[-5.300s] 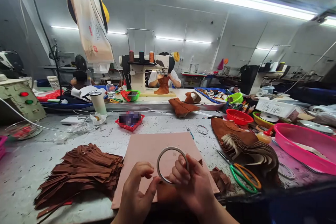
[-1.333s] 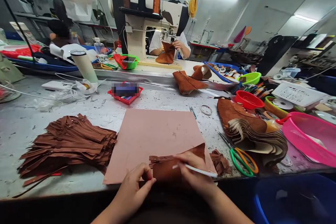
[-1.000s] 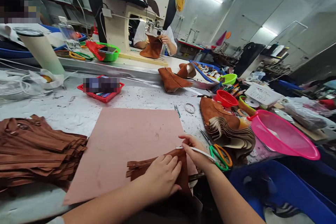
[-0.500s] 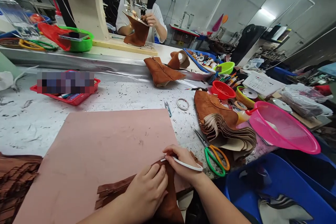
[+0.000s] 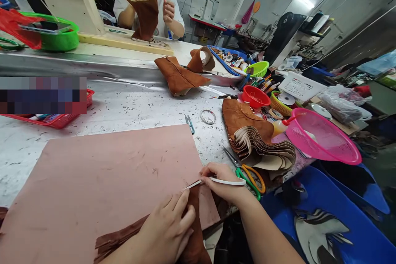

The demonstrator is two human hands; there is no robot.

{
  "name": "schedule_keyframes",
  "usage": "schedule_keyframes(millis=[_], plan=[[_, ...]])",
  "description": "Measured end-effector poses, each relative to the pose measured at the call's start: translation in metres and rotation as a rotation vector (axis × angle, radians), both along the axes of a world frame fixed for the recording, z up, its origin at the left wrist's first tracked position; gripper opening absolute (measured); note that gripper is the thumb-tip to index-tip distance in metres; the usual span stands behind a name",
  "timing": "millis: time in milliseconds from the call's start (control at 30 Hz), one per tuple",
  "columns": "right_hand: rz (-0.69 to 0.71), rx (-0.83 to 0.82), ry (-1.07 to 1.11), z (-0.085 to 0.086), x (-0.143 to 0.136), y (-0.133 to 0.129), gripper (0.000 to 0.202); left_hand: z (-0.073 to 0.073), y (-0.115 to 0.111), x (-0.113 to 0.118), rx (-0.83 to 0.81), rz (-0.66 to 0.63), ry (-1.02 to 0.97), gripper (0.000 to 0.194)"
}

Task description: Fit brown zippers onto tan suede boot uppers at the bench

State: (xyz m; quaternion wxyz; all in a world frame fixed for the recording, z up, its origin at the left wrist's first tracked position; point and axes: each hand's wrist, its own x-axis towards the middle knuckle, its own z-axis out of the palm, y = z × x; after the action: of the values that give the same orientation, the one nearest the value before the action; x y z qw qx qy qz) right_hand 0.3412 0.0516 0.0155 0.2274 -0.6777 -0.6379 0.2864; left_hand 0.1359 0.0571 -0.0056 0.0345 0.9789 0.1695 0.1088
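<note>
A brown leather piece [image 5: 195,231] lies along the near edge of a pink mat [image 5: 117,173], with layered brown strips [image 5: 120,235] reaching out to its left. My left hand [image 5: 168,218] is closed over this leather, its fingertips pressing at the upper edge. Between thumb and fingers my right hand [image 5: 221,181] pinches a narrow white strip [image 5: 227,181]. One end of the strip runs taut to my left fingertips at the leather edge; the rest curves back over my right hand. The leather under my left palm is hidden.
Scissors [image 5: 247,173] lie beside a stack of brown leather pieces [image 5: 250,123] on the right. Small snips [image 5: 189,124] and a tape roll [image 5: 208,116] sit beyond the mat. A blue bin [image 5: 340,218] stands lower right. Across the table, a person works at a sewing machine [image 5: 93,4].
The view has shifted, so most things sit further left. My right hand has drawn away from my left, and more white strip shows between them. The person opposite has lifted a hand off the leather.
</note>
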Motion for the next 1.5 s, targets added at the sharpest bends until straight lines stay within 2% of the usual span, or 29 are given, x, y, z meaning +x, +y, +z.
schedule_keyframes(millis=[167, 433, 533, 600, 667, 767, 833, 900, 967, 1067, 1167, 1233, 1300, 1400, 1500], plan=[[-0.005, 0.025, -0.044, -0.003, -0.004, 0.003, 0.014, 0.003, 0.006, 0.008, -0.073, 0.009, 0.061, 0.021], [0.040, 0.016, -0.056, -0.002, -0.005, -0.005, 0.017, 0.026, 0.025, 0.027, -0.208, -0.050, 0.228, 0.023], [0.058, 0.003, -0.080, 0.004, -0.004, -0.007, 0.013, 0.031, 0.028, 0.032, -0.228, -0.060, 0.250, 0.023], [0.114, -0.023, -0.072, 0.011, 0.000, -0.006, 0.005, 0.032, 0.028, 0.032, -0.232, -0.065, 0.245, 0.025], [0.174, -0.045, -0.053, 0.020, 0.008, -0.002, 0.008, 0.030, 0.027, 0.029, -0.229, -0.058, 0.237, 0.025], [0.129, -0.029, -0.096, 0.027, 0.019, 0.010, 0.022, 0.025, 0.024, 0.019, -0.344, 0.046, 0.142, 0.027], [0.030, -0.018, -0.179, 0.024, 0.025, 0.019, 0.036, 0.022, 0.022, 0.012, -0.523, 0.228, 0.047, 0.032], [-0.045, -0.030, -0.272, 0.017, 0.029, 0.027, 0.036, 0.022, 0.020, 0.008, -0.683, 0.416, -0.004, 0.034], [-0.066, -0.049, -0.355, 0.010, 0.032, 0.033, 0.030, 0.023, 0.020, 0.006, -0.775, 0.526, -0.016, 0.035], [-0.040, -0.077, -0.439, 0.009, 0.035, 0.037, 0.021, 0.026, 0.024, 0.007, -0.859, 0.588, -0.024, 0.034], [-0.028, -0.049, -0.447, 0.021, 0.030, 0.031, 0.014, 0.028, 0.026, 0.009, -0.955, 0.616, -0.054, 0.023], [0.016, 0.019, -0.389, 0.030, 0.016, 0.022, 0.019, 0.027, 0.027, 0.010, -1.000, 0.622, -0.104, 0.018], [0.144, 0.086, -0.252, 0.033, -0.003, 0.010, 0.022, 0.027, 0.026, 0.011, -1.029, 0.625, -0.166, 0.014], [0.296, 0.154, -0.045, 0.026, -0.030, -0.005, 0.016, 0.027, 0.025, 0.012, -1.059, 0.620, -0.254, 0.010], [0.262, 0.236, 0.008, 0.016, -0.042, -0.012, 0.014, 0.028, 0.023, 0.011, -1.086, 0.622, -0.315, 0.016]])
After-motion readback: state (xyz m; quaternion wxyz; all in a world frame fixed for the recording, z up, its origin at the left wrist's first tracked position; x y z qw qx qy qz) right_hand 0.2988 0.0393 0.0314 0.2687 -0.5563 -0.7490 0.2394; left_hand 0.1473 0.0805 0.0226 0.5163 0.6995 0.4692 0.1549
